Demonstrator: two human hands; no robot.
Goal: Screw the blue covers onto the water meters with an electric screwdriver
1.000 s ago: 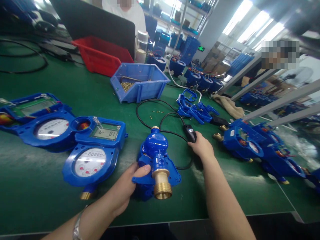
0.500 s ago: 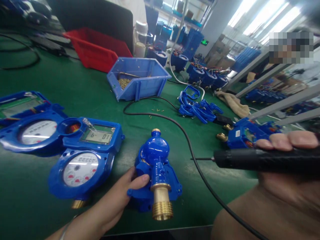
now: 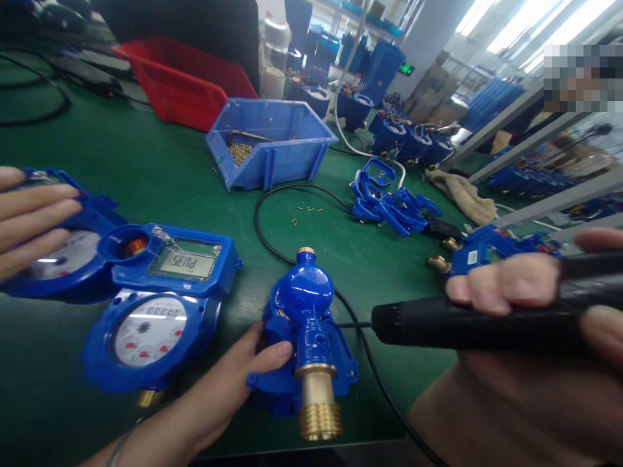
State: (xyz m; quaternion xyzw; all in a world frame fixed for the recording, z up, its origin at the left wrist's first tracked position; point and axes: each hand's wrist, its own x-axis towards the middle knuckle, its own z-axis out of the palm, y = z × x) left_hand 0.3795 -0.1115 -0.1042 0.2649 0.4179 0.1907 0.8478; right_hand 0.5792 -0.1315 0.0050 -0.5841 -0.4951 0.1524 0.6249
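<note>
My left hand point(image 3: 243, 373) grips a blue water meter point(image 3: 306, 292) from its left side, thumb on the blue housing. The meter lies face down on the green table, its threaded brass end toward me. In my right hand point(image 3: 509, 282) is a black electric screwdriver point(image 3: 418, 324), held level with its bit pointing left. The bit's tip reaches the meter's right side; whether it touches is hard to tell. Left of my hand, a second water meter point(image 3: 150, 331) lies face up, its small display point(image 3: 180, 263) lit with characters.
Another person's hand point(image 3: 34, 220) is over a third meter point(image 3: 68, 259) at the left. A blue bin point(image 3: 287, 155) of small brass screws and a red bin point(image 3: 180, 84) stand behind. Loose screws point(image 3: 310, 209), blue plastic parts point(image 3: 384, 201) and a black cable point(image 3: 260, 214) lie on the table.
My right hand has brought the screwdriver left, up to the meter. Another person's hand has come in at the left. The second meter's display now shows different characters.
</note>
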